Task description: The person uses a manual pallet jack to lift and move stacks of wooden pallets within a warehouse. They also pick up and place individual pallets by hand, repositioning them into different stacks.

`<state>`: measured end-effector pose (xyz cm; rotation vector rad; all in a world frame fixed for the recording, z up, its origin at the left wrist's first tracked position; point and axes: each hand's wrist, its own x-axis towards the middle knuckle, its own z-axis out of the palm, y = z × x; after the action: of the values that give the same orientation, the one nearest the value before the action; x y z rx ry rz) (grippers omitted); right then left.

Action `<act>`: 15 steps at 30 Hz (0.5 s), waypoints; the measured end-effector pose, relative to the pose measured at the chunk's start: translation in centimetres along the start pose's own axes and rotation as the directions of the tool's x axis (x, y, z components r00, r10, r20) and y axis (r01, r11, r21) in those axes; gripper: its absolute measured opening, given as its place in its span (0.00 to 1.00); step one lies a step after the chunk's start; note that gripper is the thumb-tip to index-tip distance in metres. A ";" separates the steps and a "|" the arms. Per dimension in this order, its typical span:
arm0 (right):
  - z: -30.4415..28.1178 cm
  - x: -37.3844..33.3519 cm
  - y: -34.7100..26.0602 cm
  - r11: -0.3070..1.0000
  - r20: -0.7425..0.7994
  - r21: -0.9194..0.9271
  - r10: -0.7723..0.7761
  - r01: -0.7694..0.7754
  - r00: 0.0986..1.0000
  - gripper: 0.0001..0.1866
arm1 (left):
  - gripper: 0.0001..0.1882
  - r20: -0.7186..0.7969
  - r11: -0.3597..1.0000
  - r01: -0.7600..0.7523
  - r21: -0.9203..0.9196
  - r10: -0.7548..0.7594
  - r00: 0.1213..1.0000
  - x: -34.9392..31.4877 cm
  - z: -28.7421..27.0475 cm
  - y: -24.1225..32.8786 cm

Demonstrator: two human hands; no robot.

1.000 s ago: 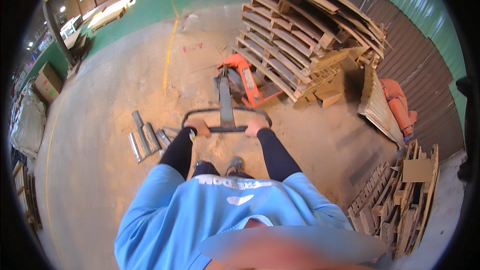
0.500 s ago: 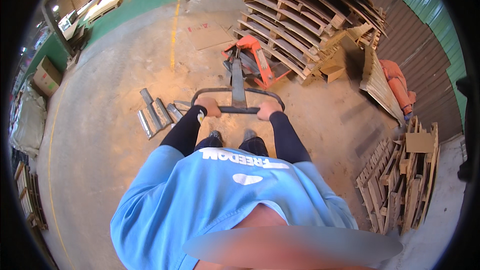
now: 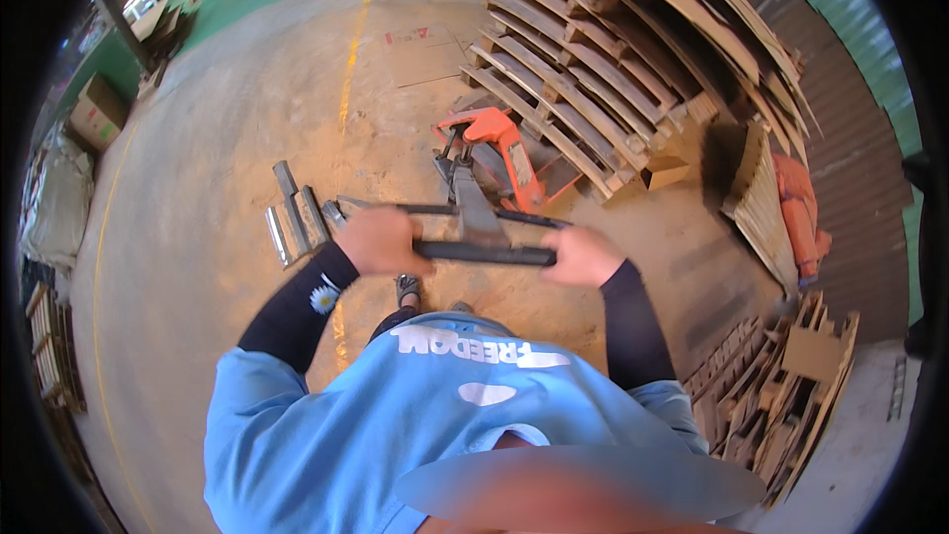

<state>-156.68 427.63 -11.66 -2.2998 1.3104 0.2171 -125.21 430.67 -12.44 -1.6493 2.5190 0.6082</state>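
"What's hidden near the middle?"

"Both side ends of the black looped handle [image 3: 484, 253], behind the bare left hand [image 3: 380, 241] and the bare right hand [image 3: 585, 257]; both hands look blurred; the grey right shoe [image 3: 462, 307] is mostly covered by the light-blue cloth shirt [image 3: 395, 415]."

"And far right?"

"The tall stack of brown wooden pallets [image 3: 568, 69]; the far edge cuts it off."

the left hand [image 3: 379, 240] sits at nine o'clock, the right hand [image 3: 588, 257] at three — both curled in a grip, dark-sleeved forearms [image 3: 292, 314] slanting inward from eight and four o'clock.
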 end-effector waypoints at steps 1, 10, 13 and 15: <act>-2.8 1.3 1.3 0.996 -0.051 0.085 0.026 -0.021 0.998 0.14 | 0.23 -0.182 0.997 -0.056 -0.056 0.045 0.982 1.8 -1.9 -0.4; -18.0 16.9 8.9 0.978 -0.483 -0.056 -0.201 0.199 0.852 0.24 | 0.36 -0.677 0.982 0.184 -0.037 -0.160 0.719 19.6 -14.5 -5.9; -18.2 17.5 9.2 0.974 -0.372 -0.018 -0.215 0.225 0.903 0.18 | 0.35 -0.686 0.977 0.081 -0.198 -0.197 0.701 19.5 -14.3 -5.9; -16.5 16.4 9.1 0.965 -0.379 0.038 -0.225 0.258 0.898 0.17 | 0.31 -0.668 0.979 0.079 -0.189 -0.187 0.720 17.9 -12.7 -5.5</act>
<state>-157.23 403.26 -6.23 -2.4779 1.1548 -0.3731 -125.87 408.63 -7.17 -2.4654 2.8049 0.1703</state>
